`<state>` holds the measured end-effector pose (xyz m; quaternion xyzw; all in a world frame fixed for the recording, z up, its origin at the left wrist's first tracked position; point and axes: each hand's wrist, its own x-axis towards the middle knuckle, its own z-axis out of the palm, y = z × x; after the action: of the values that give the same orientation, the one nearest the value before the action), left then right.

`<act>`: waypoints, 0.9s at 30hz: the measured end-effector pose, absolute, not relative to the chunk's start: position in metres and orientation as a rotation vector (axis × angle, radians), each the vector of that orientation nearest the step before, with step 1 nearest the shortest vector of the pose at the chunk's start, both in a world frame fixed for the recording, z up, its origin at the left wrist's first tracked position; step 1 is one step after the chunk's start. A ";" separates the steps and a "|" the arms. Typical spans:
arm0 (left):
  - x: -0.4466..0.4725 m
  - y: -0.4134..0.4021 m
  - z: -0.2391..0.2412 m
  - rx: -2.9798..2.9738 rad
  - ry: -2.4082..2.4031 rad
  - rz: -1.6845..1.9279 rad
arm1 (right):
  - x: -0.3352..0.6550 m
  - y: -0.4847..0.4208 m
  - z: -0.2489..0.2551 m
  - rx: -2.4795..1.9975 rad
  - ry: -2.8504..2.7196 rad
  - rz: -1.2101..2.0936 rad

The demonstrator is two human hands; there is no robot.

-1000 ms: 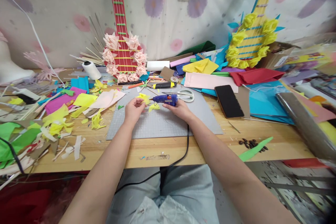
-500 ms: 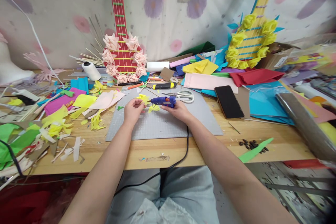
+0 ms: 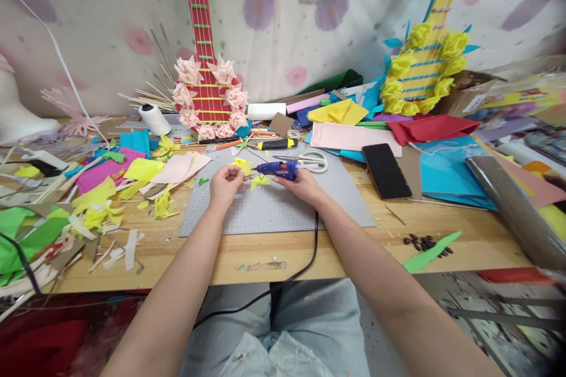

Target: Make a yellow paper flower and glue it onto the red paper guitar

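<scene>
My left hand [image 3: 224,185] pinches a small folded yellow paper piece [image 3: 242,166] above the grey cutting mat [image 3: 274,206]. My right hand [image 3: 300,184] grips a blue hot glue gun [image 3: 278,169], its nozzle pointing left, close to the yellow piece. The gun's black cord [image 3: 309,247] runs down over the table edge to my lap. A second yellow scrap [image 3: 259,181] lies on the mat under the gun.
White-handled scissors [image 3: 309,160] lie just behind the gun. A black phone [image 3: 386,171] rests to the right. A red paper guitar with pink flowers [image 3: 206,97] and a blue one with yellow flowers [image 3: 422,68] lean on the wall. Coloured paper scraps [image 3: 97,200] litter the left.
The glue gun shifted slightly, its nozzle staying near the yellow piece. Both hands are almost where they were.
</scene>
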<state>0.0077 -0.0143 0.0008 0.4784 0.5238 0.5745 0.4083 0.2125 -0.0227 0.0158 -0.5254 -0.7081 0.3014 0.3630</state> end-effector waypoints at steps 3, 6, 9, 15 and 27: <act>0.007 -0.015 0.003 1.200 1.299 1.448 | 0.215 -0.022 0.015 -1.352 -1.784 0.791; 0.003 -0.014 0.007 1.137 1.278 1.522 | 0.220 -0.020 0.013 -1.380 -1.664 0.800; -0.005 -0.013 0.012 1.049 1.255 1.655 | 0.225 -0.019 0.013 -1.432 -1.529 0.851; -0.015 -0.012 0.019 1.018 1.229 1.638 | 0.228 -0.017 0.013 -1.497 -1.388 0.936; -0.024 -0.015 0.028 0.859 1.134 1.508 | 0.230 -0.013 0.007 -1.482 -1.362 0.926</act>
<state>-0.0242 -0.0147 0.0279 0.3567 0.4708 0.6260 0.5092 0.2300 -0.0129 0.0069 -0.5986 -0.5500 0.3738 0.4466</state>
